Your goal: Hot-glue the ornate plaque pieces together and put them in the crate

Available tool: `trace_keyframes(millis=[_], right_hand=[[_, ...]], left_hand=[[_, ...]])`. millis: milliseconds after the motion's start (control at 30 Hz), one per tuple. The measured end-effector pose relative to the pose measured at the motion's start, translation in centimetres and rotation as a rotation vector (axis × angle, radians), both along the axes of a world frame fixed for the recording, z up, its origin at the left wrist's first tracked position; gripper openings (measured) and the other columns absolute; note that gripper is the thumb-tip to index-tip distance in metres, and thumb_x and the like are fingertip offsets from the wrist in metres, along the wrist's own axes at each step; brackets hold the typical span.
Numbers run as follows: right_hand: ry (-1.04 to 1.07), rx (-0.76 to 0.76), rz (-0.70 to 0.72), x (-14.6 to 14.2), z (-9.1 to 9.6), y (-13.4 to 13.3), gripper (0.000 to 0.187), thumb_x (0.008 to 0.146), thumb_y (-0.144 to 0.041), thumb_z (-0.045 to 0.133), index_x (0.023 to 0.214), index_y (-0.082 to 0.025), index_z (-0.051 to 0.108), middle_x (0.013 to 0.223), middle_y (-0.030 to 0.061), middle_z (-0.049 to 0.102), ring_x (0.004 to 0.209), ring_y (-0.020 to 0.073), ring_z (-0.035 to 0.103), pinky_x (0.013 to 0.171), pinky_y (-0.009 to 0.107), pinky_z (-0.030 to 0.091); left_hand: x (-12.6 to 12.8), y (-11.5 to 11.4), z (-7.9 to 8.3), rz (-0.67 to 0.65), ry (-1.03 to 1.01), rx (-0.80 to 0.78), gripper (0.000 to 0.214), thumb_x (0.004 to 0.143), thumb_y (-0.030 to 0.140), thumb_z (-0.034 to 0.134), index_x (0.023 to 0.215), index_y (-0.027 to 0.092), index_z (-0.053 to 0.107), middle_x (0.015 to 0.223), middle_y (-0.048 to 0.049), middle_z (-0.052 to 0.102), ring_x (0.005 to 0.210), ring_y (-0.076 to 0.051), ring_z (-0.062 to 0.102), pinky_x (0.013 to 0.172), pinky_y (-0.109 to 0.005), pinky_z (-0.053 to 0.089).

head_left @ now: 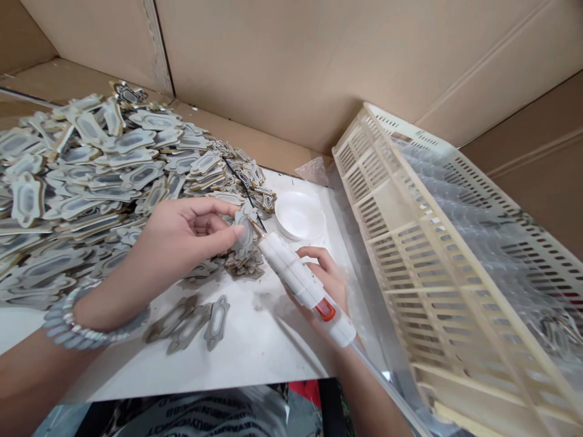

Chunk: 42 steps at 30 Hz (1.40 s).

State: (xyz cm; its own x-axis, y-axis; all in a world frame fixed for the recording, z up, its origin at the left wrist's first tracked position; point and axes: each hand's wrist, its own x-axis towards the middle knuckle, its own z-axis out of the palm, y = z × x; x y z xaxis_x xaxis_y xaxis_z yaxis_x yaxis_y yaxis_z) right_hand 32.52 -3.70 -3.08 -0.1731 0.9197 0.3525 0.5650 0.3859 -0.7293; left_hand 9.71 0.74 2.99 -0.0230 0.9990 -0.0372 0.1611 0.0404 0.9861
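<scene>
My left hand (186, 233) pinches one small grey-and-gold shaped plaque (245, 233) upright between thumb and fingers, just in front of a big heap of the same plaques (91, 176). My right hand (325, 279) is wrapped round a white glue gun (305, 285) with an orange trigger. The gun's metal tip touches the held plaque. A bead bracelet (77, 331) circles my left wrist.
A white shallow dish (299, 215) sits behind the gun on the white board (255, 346). Three loose plaques (191, 321) lie near my left wrist. A cream slatted plastic crate (437, 255) lined with bubble wrap leans at the right. Cardboard walls (291, 54) close the back.
</scene>
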Motion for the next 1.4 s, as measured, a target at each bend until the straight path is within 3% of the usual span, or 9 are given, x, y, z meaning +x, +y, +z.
trace_keyframes(millis=[267,567,867,1267,1400], right_hand=[[0.090,0.013,-0.008,0.2,-1.5,0.1,0.017,0.082,-0.010,0.065,0.081,-0.025,0.073,0.106,0.0045,0.068,0.067,0.0128,0.061,0.059,0.026,0.049],[0.129,-0.027,-0.116,0.0,0.9,-0.3,0.010,0.082,-0.018,0.067,0.089,-0.024,0.070,0.099,0.0024,0.068,0.064,0.0124,0.057,0.062,0.027,0.048],[0.022,0.052,0.136,0.5,0.6,0.1,0.013,0.083,-0.019,0.058,0.083,-0.022,0.071,0.099,0.0074,0.065,0.069,0.0155,0.060,0.057,0.027,0.048],[0.038,-0.024,0.152,0.3,0.4,-0.2,0.017,0.079,-0.013,0.059,0.085,-0.022,0.072,0.102,0.0055,0.064,0.072,0.0129,0.063,0.067,0.025,0.051],[0.029,-0.001,0.143,0.3,0.5,0.0,0.015,0.079,-0.014,0.057,0.081,-0.021,0.070,0.099,0.0056,0.063,0.066,0.0113,0.060,0.061,0.023,0.048]], left_hand=[[0.1,-0.1,0.1,-0.016,0.023,0.007,0.030,0.062,0.033,0.078,0.086,0.015,0.071,0.055,0.0024,0.062,0.050,-0.010,0.052,0.048,-0.021,0.041],[0.0,-0.1,0.0,-0.020,0.075,0.091,0.025,0.065,0.031,0.075,0.084,0.015,0.072,0.053,0.0032,0.062,0.047,-0.008,0.050,0.044,-0.018,0.040],[-0.4,0.5,-0.6,0.173,0.056,0.263,0.024,0.062,0.032,0.076,0.083,0.019,0.074,0.057,0.0040,0.066,0.048,-0.006,0.054,0.043,-0.013,0.042],[-0.9,0.1,-1.2,0.154,0.170,0.458,0.019,0.072,0.031,0.075,0.088,0.021,0.073,0.064,0.0047,0.070,0.057,-0.009,0.063,0.064,-0.021,0.055],[-1.0,0.2,-1.5,0.147,0.212,0.534,0.018,0.074,0.030,0.075,0.089,0.021,0.074,0.067,0.0042,0.073,0.062,-0.010,0.067,0.069,-0.023,0.056]])
